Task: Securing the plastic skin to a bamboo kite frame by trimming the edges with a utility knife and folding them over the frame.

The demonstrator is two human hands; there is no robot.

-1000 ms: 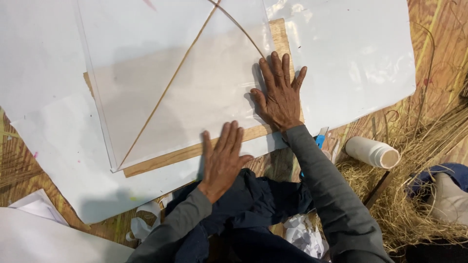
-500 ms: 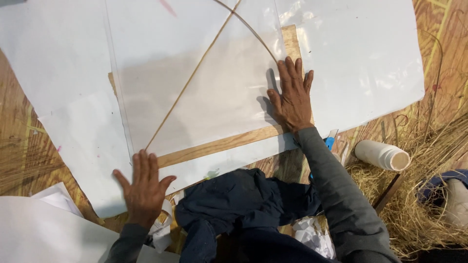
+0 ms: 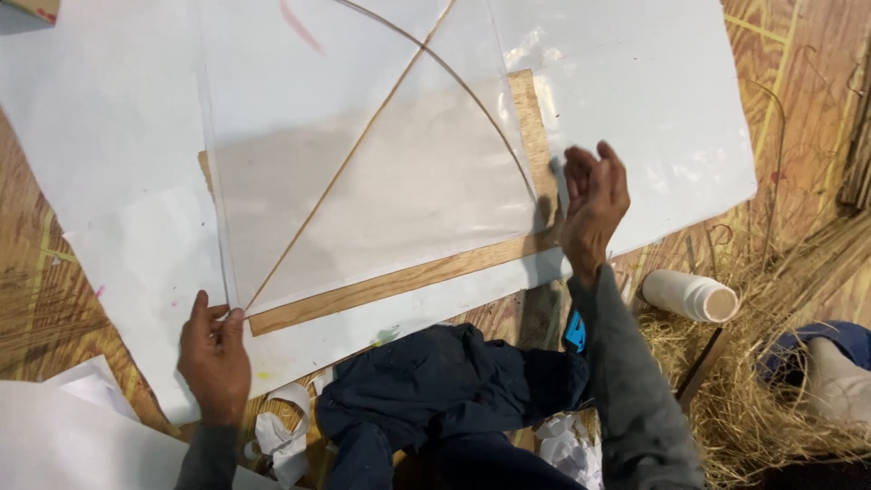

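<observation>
- The kite sheet [image 3: 363, 172], thin translucent paper, lies flat on a wooden board [image 3: 399, 283], which rests on large white sheets [image 3: 109, 118] spread over the floor.
- The left hand [image 3: 213, 354] pinches the sheet's lower corner, off the board's near-left end, where the straight stick [image 3: 354, 150] ends; fingers closed on paper and stick tip together.
- The right hand [image 3: 594, 204] hovers just above the board's right end, fingers loosely spread, holding nothing, near the tip of the bowed stick [image 3: 481, 104].
- To do this well, I judge: keep the corner pinch light so the paper does not tear, hold the sheet taut along the board's near edge, and bring the free hand down flat to stop wrinkles.
- Counted: one kite sheet, two sticks crossing beyond the board's far edge, one board.
- Right of the board, on straw [image 3: 771, 408], lies one white cylindrical bottle [image 3: 689, 295].
- Nearer the person than the board, one dark blue cloth [image 3: 445, 381] sits bunched, with white paper scraps [image 3: 281, 436] beside it.
</observation>
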